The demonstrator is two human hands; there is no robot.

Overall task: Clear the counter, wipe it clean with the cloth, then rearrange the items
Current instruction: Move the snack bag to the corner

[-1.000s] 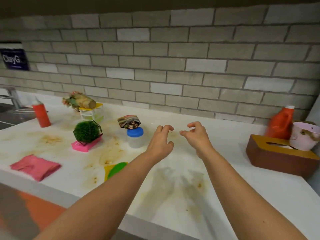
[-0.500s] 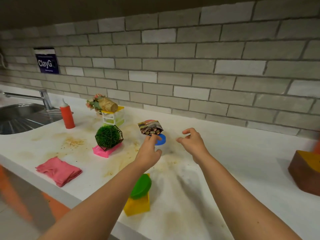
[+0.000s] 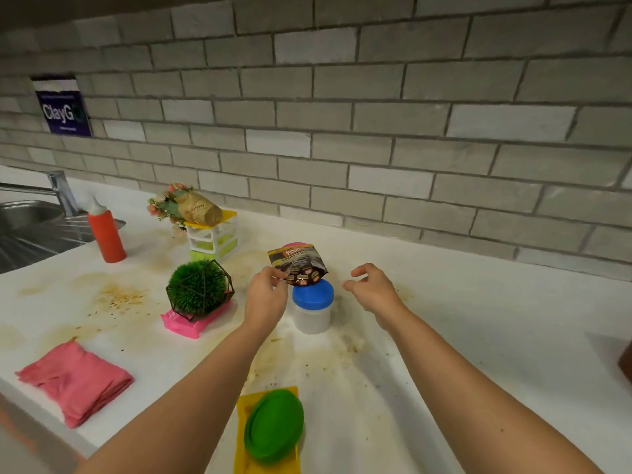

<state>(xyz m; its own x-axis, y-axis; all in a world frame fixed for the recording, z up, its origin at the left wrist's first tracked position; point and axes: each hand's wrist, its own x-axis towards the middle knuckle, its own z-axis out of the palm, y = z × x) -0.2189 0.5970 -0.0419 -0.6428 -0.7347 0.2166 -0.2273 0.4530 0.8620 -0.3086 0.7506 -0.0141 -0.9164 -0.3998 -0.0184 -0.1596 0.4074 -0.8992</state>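
Folded pink cloth [image 3: 73,381] on stained counter [image 3: 478,319]

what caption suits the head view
Left hand pinches a snack packet on a blue-lidded jar, right hand beside it, over the stained counter.

Packet [image 3: 298,268] on jar [image 3: 312,306]; cloth [image 3: 76,381] far left.

brown box [image 3: 627,362]: cut by right edge | yellow tray [image 3: 241,419]: cut by bottom edge | sink [image 3: 27,234]: cut by left edge | pink object [image 3: 294,245]: mostly hidden behind sachet [image 3: 298,268]
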